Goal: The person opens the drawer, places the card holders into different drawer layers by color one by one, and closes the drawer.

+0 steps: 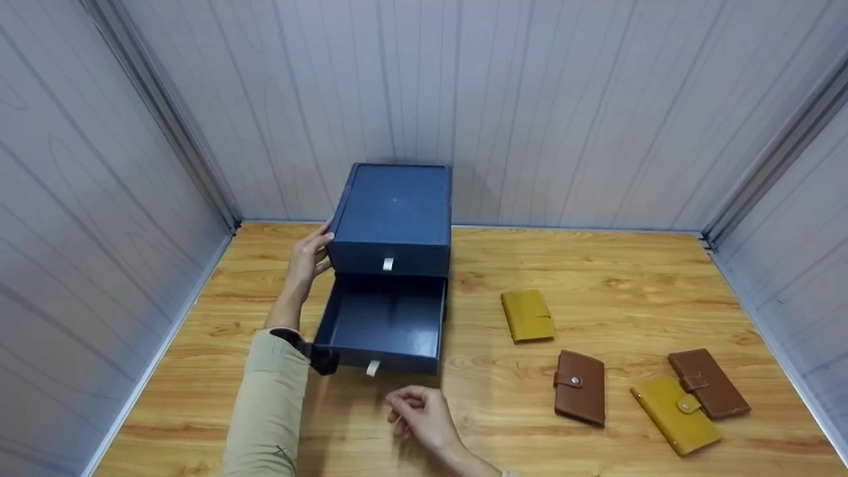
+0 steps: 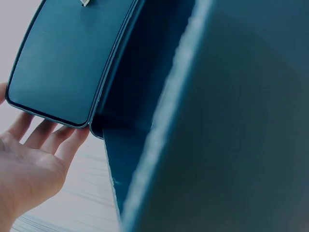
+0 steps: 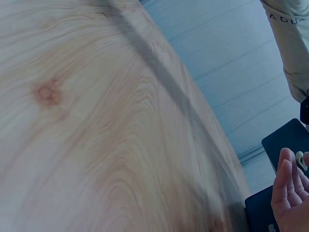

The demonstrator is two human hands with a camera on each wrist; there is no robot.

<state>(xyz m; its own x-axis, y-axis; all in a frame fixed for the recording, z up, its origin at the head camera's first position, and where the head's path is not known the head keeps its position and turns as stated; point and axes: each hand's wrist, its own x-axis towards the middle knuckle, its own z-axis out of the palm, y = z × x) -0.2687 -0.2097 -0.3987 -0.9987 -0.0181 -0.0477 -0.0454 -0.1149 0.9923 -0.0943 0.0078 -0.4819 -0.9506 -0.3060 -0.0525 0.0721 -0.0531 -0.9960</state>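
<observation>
A dark blue two-drawer box (image 1: 401,205) stands near the back wall, its lower drawer (image 1: 387,324) pulled out with nothing inside and its upper drawer (image 1: 358,258) closed. My left hand (image 1: 308,255) rests against the box's left side, thumb near the top edge. In the left wrist view, the straight fingers of the left hand (image 2: 36,164) touch the side of the upper part. In front of the drawer's white pull tab (image 1: 373,368), my right hand (image 1: 424,417) hovers with loosely bent fingers, holding nothing. The right wrist view catches its fingers (image 3: 285,179) overlapping the box.
To the right on the wooden table (image 1: 596,265) lie a small mustard card holder (image 1: 528,317), a brown snap wallet (image 1: 580,387), another mustard wallet (image 1: 676,414) and a brown wallet (image 1: 712,384) partly beneath it. Pale panel walls (image 1: 530,112) enclose the table at back and sides.
</observation>
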